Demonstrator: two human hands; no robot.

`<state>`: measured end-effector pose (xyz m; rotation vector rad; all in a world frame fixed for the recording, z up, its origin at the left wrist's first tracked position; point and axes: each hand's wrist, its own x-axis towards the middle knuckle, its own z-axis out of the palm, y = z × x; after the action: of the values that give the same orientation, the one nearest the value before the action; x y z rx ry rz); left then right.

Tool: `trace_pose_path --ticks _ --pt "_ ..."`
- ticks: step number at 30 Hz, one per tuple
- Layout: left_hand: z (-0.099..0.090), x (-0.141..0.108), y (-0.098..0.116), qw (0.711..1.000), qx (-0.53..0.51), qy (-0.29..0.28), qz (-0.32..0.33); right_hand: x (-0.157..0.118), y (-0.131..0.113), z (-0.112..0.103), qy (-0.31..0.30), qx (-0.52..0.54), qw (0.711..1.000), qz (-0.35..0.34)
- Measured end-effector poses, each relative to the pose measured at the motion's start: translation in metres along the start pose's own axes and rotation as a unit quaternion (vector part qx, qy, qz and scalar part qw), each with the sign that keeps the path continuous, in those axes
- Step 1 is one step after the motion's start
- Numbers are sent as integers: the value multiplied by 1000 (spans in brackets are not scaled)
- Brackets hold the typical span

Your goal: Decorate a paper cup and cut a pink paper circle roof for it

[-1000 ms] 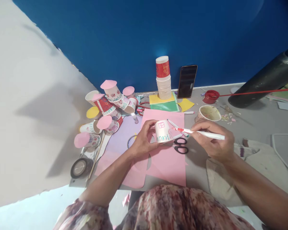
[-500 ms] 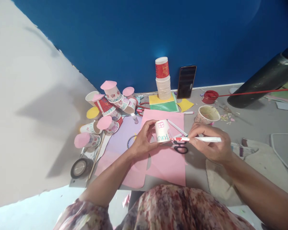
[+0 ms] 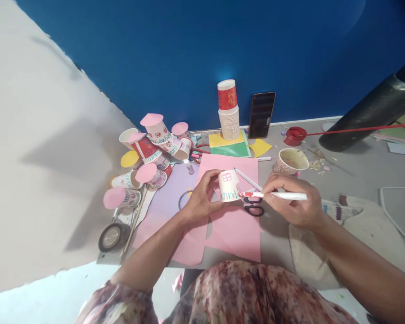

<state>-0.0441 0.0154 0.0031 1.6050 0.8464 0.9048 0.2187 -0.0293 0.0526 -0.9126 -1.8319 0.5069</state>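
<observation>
My left hand (image 3: pixel 205 198) is closed round the side of a white paper cup (image 3: pixel 228 189), which is upside down with a pink window and green grass strokes drawn on it. In my right hand (image 3: pixel 292 200) is a red marker (image 3: pixel 280 195), held like a pen. Its tip is at the cup's lower right side, touching or very near it. Beneath lie sheets of pink paper (image 3: pixel 234 238). Black-handled scissors (image 3: pixel 254 210) rest just under the marker, and another marker (image 3: pixel 248 179) lies behind the cup.
Decorated cups with pink paper tops (image 3: pixel 151 128) crowd the left. Farther back stand a stack of paper cups (image 3: pixel 228 121) and a phone (image 3: pixel 262 115). A used cup (image 3: pixel 292 161), a dark bottle (image 3: pixel 364 112) and a cloth (image 3: pixel 351 238) are rightward. Tape (image 3: pixel 110 237) sits front left.
My right hand has shifted slightly left with the marker, bringing its tip closer to the cup. The left hand and the cup have hardly moved.
</observation>
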Motion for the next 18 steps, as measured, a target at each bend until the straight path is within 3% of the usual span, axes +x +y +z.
trace_pose_path --ticks 18 --pt "-1 -1 -5 1000 -4 -7 1 2 -2 0 -13 -7 1000 -24"
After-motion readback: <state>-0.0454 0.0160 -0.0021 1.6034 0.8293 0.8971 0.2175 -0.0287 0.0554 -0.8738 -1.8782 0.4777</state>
